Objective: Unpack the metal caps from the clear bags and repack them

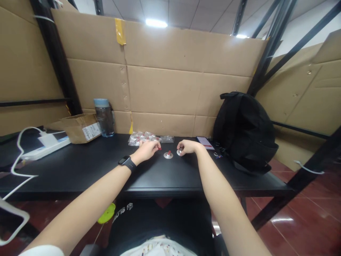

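Hands (147,150) both out over a black surface (165,176), bare forearms reaching in from the near edge. Left hand: dark watch (126,162) at the wrist, fingers curled, thumb and fingertips drawn together, a small red piece (160,148) at the tips, apparently pinched. Right hand (187,146): bent at the wrist, fingertips down, thumb and fingers closed about a clear disc (178,152), low at the surface; the hand partly covers it.

Between the two hands, a second disc (168,155), round and clear, lies flat with a red part on top, touched by neither hand. Just behind the left hand, a heap of clear packets (144,137), red bits showing through; a flat clear packet (167,139) beside it.

Right side: phone (205,143), screen lit, lying flat; keys (217,155) near it; black backpack (243,131) upright. Left side: blue-lidded bottle (104,119) standing beside an open cardboard box (80,128); white power strip (45,150) farther left, plug seated. Cardboard panels (165,89) wall the back.
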Demonstrator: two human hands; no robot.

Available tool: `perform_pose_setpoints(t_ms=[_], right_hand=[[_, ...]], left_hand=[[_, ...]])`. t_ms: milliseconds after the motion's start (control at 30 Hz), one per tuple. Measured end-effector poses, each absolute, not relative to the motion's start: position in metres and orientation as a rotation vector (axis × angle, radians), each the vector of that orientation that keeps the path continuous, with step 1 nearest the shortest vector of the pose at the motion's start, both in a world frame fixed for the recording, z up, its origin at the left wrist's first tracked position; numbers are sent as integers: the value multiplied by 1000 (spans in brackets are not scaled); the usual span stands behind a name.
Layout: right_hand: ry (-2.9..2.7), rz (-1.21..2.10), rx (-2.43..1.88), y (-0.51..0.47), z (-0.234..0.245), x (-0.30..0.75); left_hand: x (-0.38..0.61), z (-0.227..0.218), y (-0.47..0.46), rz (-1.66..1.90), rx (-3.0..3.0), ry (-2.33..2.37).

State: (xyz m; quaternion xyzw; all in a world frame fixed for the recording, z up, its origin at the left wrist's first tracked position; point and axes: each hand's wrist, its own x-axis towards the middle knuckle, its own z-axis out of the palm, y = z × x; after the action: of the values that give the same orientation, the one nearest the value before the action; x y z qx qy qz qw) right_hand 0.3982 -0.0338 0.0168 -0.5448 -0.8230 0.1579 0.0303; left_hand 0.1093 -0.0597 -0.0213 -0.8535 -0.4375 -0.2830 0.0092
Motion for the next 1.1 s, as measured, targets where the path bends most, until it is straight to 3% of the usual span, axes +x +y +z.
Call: perform_pose_setpoints(t_ms=[467, 633, 833, 1100], right_hand=[[-2484, 417, -1655, -40, 20, 394], [-2268, 392, -1253, -50, 24, 378], [-1950, 511, -714, -63, 21, 326], [-1858, 582, -628, -73, 15, 299]], left_hand=[[113, -16, -62, -997, -2640, -1355], [114, -15, -64, -1116, -2566, -1355], [110, -6, -61, -1512, -2516, -1245], [109, -2, -61, -1673, -2486, -1080]])
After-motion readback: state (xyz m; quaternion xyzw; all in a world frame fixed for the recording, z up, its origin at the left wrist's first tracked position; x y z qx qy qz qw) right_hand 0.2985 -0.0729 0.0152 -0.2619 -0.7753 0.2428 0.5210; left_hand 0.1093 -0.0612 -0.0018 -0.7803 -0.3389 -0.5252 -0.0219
